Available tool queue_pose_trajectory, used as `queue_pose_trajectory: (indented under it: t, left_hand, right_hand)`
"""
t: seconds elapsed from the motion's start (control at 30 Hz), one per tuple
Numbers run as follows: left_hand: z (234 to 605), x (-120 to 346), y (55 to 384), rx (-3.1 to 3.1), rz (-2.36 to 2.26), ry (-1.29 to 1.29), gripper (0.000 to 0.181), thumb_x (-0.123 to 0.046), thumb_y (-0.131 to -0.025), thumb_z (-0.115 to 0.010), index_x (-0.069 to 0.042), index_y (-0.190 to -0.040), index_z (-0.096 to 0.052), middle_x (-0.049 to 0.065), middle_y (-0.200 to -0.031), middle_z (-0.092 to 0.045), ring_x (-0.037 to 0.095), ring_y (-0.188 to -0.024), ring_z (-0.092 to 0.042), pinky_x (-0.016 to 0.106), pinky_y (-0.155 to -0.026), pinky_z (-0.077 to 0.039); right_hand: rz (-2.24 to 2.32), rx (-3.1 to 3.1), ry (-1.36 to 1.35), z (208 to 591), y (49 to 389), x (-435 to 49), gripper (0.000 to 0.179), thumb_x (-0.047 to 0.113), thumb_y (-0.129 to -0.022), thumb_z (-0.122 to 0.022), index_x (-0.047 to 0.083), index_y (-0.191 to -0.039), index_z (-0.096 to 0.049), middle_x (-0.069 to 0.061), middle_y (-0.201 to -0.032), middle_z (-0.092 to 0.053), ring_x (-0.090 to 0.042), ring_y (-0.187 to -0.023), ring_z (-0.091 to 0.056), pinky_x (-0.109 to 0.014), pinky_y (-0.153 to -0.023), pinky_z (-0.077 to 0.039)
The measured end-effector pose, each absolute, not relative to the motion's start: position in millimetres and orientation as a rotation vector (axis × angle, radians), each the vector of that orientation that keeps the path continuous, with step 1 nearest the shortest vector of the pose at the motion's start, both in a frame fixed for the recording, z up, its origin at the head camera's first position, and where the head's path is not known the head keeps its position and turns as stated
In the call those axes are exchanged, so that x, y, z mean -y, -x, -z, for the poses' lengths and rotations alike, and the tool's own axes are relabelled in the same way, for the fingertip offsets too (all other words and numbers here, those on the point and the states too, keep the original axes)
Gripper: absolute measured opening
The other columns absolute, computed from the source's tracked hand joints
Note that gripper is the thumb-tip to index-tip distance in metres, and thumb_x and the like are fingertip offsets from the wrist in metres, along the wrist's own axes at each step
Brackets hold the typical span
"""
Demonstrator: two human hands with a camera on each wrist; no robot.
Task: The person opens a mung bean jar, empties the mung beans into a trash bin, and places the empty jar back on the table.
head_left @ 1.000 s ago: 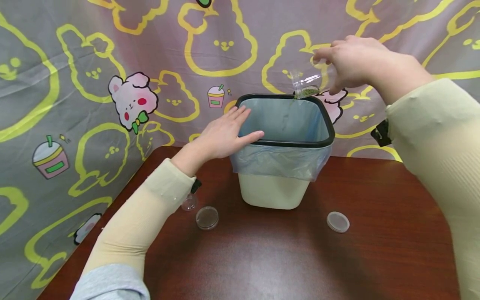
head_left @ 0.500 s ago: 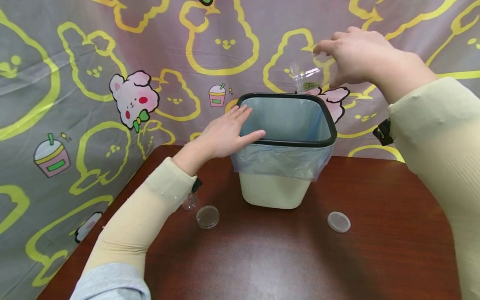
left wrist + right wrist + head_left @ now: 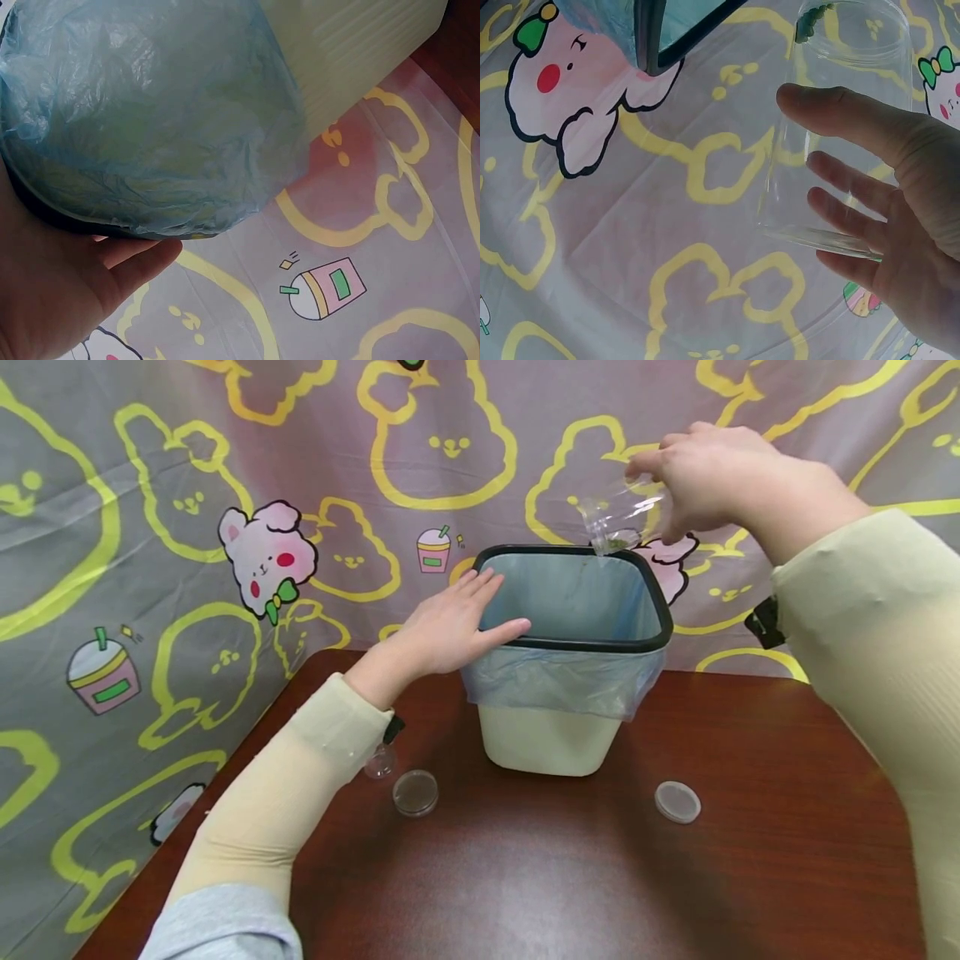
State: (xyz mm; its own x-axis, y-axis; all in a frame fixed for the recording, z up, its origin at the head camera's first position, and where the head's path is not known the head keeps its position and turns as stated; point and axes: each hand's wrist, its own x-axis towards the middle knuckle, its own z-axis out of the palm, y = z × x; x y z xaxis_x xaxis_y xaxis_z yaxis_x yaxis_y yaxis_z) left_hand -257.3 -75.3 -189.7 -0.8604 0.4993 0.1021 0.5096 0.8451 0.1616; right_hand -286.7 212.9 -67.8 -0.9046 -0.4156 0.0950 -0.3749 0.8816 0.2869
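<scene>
My right hand [image 3: 712,481] grips a clear jar [image 3: 626,514] tipped mouth-down over the back right rim of a bin. In the right wrist view, thumb and fingers wrap the jar [image 3: 832,135], and small green bits [image 3: 811,22] lie near its mouth. A few specks show just below the mouth in the head view. The cream bin [image 3: 551,739] has a black rim and a bluish plastic liner [image 3: 570,681] folded over it. My left hand [image 3: 450,627] rests on the bin's left rim, fingers straight and thumb apart; the left wrist view shows it against the rim [image 3: 67,221].
On the brown table [image 3: 487,877] lie a round clear lid [image 3: 415,793] left of the bin and a whitish lid [image 3: 677,802] at right. Another clear round piece [image 3: 380,763] is partly behind the left sleeve. A patterned curtain [image 3: 330,435] hangs behind and at left.
The jar lifted toward level half a second ago and is now tipped down again. Fewer green bits show inside it than before. The left hand and the bin stay in place.
</scene>
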Motion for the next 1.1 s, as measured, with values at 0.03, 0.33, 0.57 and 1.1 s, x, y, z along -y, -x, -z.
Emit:
queue_pose_trajectory:
  t: [0.03,0.33,0.57,1.1]
  left_hand:
    - [189.7,75.3,257.4,2.961,0.286,0.813,0.090,-0.075,-0.091,-0.031,-0.014,-0.156,-0.021,0.004,-0.161,-0.013,0.023,-0.147,-0.007,0.044,-0.115,-0.016]
    - [189.9,75.9,257.9,2.964,0.284,0.807,0.089,-0.074,-0.091,-0.031,-0.014,-0.156,-0.020,0.004,-0.161,-0.013,0.023,-0.147,-0.008,0.044,-0.115,-0.016]
    - [190.6,75.5,258.2,2.963,0.292,0.816,0.089,-0.074,-0.091,-0.031,-0.014,-0.156,-0.021,0.004,-0.161,-0.013,0.022,-0.147,-0.007,0.045,-0.115,-0.016]
    - [190.2,76.1,256.6,2.963,0.298,0.819,0.088,-0.073,-0.091,-0.032,-0.014,-0.156,-0.021,0.004,-0.161,-0.013,0.022,-0.147,-0.007,0.044,-0.115,-0.016]
  right_hand:
    - [0.398,2.909,-0.603,67.6,286.3,-212.6,0.081,0.020,-0.073,-0.080,0.004,-0.141,-0.040,-0.029,-0.124,-0.045,-0.050,-0.115,-0.035,-0.066,-0.084,-0.037]
    - [0.427,3.008,-0.589,68.6,285.5,-206.7,0.089,0.027,-0.073,-0.081,0.005,-0.145,-0.034,-0.027,-0.122,-0.051,-0.051,-0.115,-0.036,-0.063,-0.078,-0.041]
    - [0.341,2.846,-0.652,64.1,282.4,-206.9,0.074,0.019,-0.072,-0.079,-0.002,-0.129,-0.036,-0.027,-0.122,-0.049,-0.049,-0.110,-0.039,-0.064,-0.078,-0.039]
    - [0.395,2.805,-0.742,67.1,283.1,-206.7,0.072,0.010,-0.071,-0.080,0.001,-0.132,-0.044,-0.026,-0.127,-0.046,-0.048,-0.119,-0.034,-0.066,-0.083,-0.039]
